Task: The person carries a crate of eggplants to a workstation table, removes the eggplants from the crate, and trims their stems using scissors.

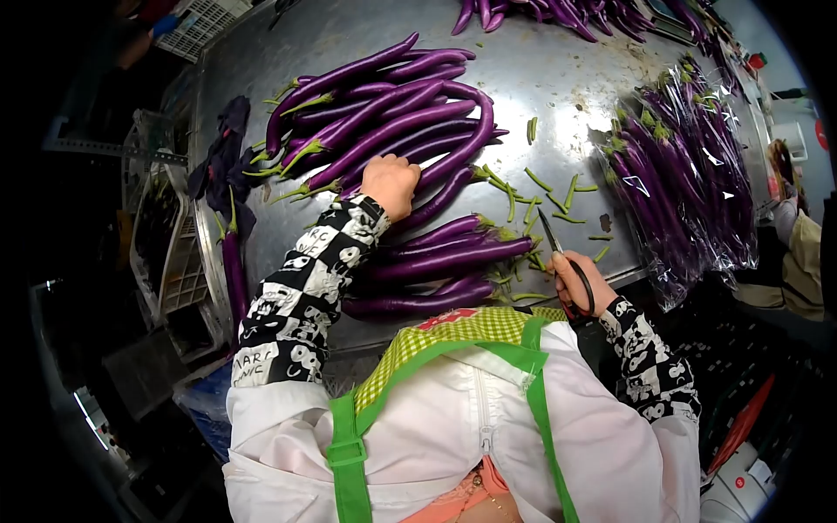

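My left hand (391, 185) is curled over the pile of long purple eggplants (384, 131), its fingers closed round one of them. That pile keeps its green stems, mostly pointing left. In my right hand (579, 281) is a pair of black-handled scissors (553, 232), with the blades pointing away from me over the table. Closer to my apron lies a second group of eggplants (453, 260), their stem ends to the right beside the scissors. Cut green stem pieces (538, 180) are scattered between the scissors and the pile.
Bagged eggplants (680, 174) in clear plastic lie at the right edge of the metal table (349, 35). More eggplants (558, 13) are at the far side. Dark cloth or gloves (225, 152) and a single eggplant (234, 270) lie left, near a white crate (179, 253).
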Demonstrator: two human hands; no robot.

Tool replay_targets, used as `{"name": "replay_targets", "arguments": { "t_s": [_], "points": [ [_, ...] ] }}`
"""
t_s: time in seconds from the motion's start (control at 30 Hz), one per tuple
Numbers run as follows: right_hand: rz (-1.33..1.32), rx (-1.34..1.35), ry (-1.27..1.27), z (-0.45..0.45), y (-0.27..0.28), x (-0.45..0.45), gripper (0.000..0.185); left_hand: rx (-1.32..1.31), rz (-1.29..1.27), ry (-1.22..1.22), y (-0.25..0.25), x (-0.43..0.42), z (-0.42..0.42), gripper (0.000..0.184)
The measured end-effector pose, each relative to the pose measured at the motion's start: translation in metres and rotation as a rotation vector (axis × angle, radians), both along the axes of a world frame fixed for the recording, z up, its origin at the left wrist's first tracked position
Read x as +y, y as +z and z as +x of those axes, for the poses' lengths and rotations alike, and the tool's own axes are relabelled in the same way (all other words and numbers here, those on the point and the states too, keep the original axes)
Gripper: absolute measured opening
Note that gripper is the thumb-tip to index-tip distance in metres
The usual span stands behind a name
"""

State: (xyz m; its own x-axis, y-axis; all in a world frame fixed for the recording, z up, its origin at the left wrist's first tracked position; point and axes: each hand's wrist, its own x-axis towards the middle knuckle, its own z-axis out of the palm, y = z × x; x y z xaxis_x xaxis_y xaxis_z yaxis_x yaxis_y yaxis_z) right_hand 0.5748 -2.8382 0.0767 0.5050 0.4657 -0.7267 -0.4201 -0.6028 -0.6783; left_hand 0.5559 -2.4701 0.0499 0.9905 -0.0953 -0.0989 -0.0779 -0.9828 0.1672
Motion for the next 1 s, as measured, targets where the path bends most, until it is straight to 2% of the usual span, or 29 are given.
{"name": "replay_targets", "arguments": {
  "t_s": [0.07, 0.13, 0.2, 0.27, 0.33, 0.4, 0.47, 0.53, 0.57, 0.6, 0.7, 0.8, 0.87, 0.9, 1.0],
  "points": [
    [0.069, -0.108, -0.042, -0.001, 0.001, 0.004, 0.048, -0.059, 0.061, -0.048, 0.029, 0.001, -0.002, 0.031],
    [0.136, -0.138, -0.064, 0.0, 0.007, 0.007, 0.047, -0.239, 0.044, -0.016, 0.074, -0.002, -0.008, 0.036],
    [0.202, -0.166, -0.077, -0.002, 0.017, 0.009, 0.045, -0.435, -0.071, -0.011, 0.125, -0.002, -0.017, 0.039],
    [0.271, -0.08, -0.107, -0.005, 0.026, 0.018, 0.043, -0.579, -0.18, 0.102, 0.165, -0.007, -0.027, 0.036],
    [0.293, -0.154, 0.002, -0.007, 0.035, 0.026, 0.042, -0.794, -0.629, 0.217, 0.17, -0.008, -0.031, 0.036],
    [0.351, -0.239, 0.097, -0.011, 0.042, 0.038, 0.04, -0.983, -1.011, 0.225, 0.159, -0.007, -0.031, 0.042],
    [0.41, -0.282, 0.186, -0.012, 0.052, 0.048, 0.036, -0.932, -1.231, 0.344, 0.155, -0.014, -0.035, 0.044],
    [0.44, -0.415, 0.266, -0.013, 0.052, 0.058, 0.037, -0.745, -1.707, 0.513, 0.148, -0.015, -0.043, 0.034],
    [0.466, -0.482, 0.231, -0.016, 0.056, 0.066, 0.039, -0.634, -2.038, 0.565, 0.128, -0.014, -0.045, 0.022],
    [0.473, -0.458, 0.237, -0.015, 0.058, 0.068, 0.04, -0.594, -2.11, 0.618, 0.114, -0.014, -0.048, 0.016],
    [0.428, -0.378, 0.22, -0.012, 0.059, 0.071, 0.041, -0.548, -2.155, 0.773, 0.095, -0.038, -0.056, 0.02],
    [0.373, -0.499, 0.142, -0.012, 0.054, 0.071, 0.041, -0.539, -2.126, 0.799, 0.09, -0.058, -0.066, 0.027],
    [0.275, -0.469, 0.171, -0.008, 0.063, 0.071, 0.039, -0.519, -2.119, 0.793, 0.088, -0.066, -0.07, 0.026],
    [0.309, -0.665, 0.159, -0.009, 0.052, 0.07, 0.036, -0.453, -2.108, 0.805, 0.086, -0.067, -0.072, 0.022],
    [0.255, -0.663, 0.176, -0.007, 0.043, 0.063, 0.032, -0.311, -2.125, 0.891, 0.084, -0.073, -0.079, 0.018]
  ]
}}
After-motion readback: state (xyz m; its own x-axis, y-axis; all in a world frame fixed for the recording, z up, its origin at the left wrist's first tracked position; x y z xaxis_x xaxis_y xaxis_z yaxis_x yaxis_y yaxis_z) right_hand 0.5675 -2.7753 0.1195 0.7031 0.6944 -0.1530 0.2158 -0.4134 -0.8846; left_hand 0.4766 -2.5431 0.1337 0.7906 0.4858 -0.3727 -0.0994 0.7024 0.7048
